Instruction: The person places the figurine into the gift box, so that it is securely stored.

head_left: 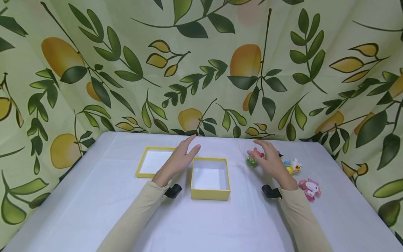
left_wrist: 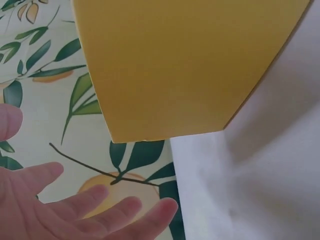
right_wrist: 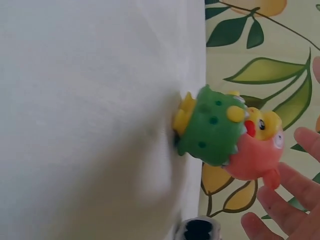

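My left hand (head_left: 177, 160) hovers between a shallow yellow box lid (head_left: 145, 175) and a yellow box (head_left: 210, 194), fingers extended and holding nothing. White inside shows in both. In the left wrist view the box's yellow side (left_wrist: 185, 65) stands beyond the spread fingers (left_wrist: 127, 207). My right hand (head_left: 271, 161) is at a small toy figure (head_left: 252, 162) with a pinkish-red head and green spotted body. In the right wrist view the figure (right_wrist: 215, 127) stands upright on the table by the loosely spread fingers; whether a fingertip touches it, I cannot tell.
Right of my right hand lie a blue, yellow and white figure (head_left: 292, 166) and a pink and white figure (head_left: 310, 189). A dark-topped object (right_wrist: 199, 230) is partly visible in the right wrist view. The white-covered table (head_left: 220, 227) ends at a leaf-and-fruit patterned curtain (head_left: 201, 87).
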Action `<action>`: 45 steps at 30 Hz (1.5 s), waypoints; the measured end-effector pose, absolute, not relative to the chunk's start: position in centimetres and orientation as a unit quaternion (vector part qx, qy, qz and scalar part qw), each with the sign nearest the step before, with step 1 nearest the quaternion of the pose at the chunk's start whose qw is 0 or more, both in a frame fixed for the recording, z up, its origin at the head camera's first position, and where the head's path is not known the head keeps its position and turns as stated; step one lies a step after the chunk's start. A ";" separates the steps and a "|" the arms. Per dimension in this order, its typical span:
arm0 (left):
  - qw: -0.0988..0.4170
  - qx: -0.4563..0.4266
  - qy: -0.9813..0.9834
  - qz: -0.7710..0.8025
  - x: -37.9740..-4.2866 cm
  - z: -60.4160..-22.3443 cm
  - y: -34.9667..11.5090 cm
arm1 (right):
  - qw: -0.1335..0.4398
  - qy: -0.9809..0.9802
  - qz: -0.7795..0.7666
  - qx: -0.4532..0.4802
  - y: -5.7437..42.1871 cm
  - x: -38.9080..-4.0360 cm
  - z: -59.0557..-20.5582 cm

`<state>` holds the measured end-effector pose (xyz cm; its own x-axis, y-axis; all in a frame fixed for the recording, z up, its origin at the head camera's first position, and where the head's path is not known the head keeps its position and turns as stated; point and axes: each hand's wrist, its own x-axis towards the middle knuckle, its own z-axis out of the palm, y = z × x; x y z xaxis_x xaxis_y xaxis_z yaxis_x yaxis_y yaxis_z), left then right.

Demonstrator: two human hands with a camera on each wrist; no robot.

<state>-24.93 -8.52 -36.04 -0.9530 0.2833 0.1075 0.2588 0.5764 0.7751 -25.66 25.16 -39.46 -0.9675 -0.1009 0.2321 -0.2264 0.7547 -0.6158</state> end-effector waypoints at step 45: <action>0.270 0.093 0.774 0.565 -24.9 -38.0 -10.6 | 0.034 -0.926 0.375 0.034 25.0 -25.4 -41.1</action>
